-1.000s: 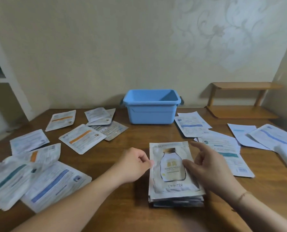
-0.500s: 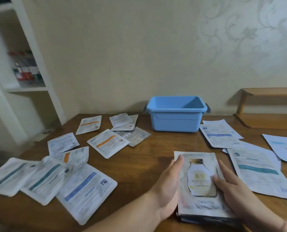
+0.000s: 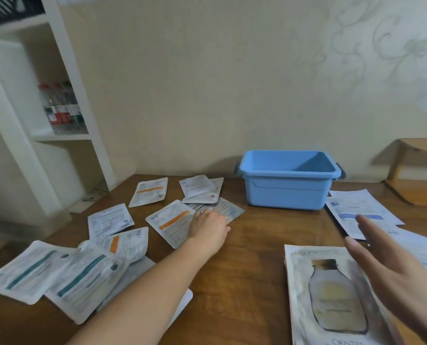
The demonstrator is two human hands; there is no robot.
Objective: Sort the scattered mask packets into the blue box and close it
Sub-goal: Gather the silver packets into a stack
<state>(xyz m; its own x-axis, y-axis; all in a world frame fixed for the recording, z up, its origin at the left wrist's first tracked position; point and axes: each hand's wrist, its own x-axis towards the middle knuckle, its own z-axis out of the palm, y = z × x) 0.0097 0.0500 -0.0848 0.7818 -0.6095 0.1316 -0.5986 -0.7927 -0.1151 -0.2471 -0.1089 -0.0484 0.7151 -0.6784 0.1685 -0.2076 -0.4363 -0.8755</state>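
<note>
On wooden table point(image 3: 252, 247): left hand point(image 3: 208, 226) flat on orange-striped packet point(image 3: 171, 220).
Right hand point(image 3: 391, 267) spread, empty, over bottle-print stack point(image 3: 329, 295); blue box point(image 3: 288, 179) lidless.

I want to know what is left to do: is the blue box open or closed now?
Open. The blue box stands upright on the table with no lid on it; its inner walls show. Its floor is hidden, so whether packets lie inside cannot be told.
</note>
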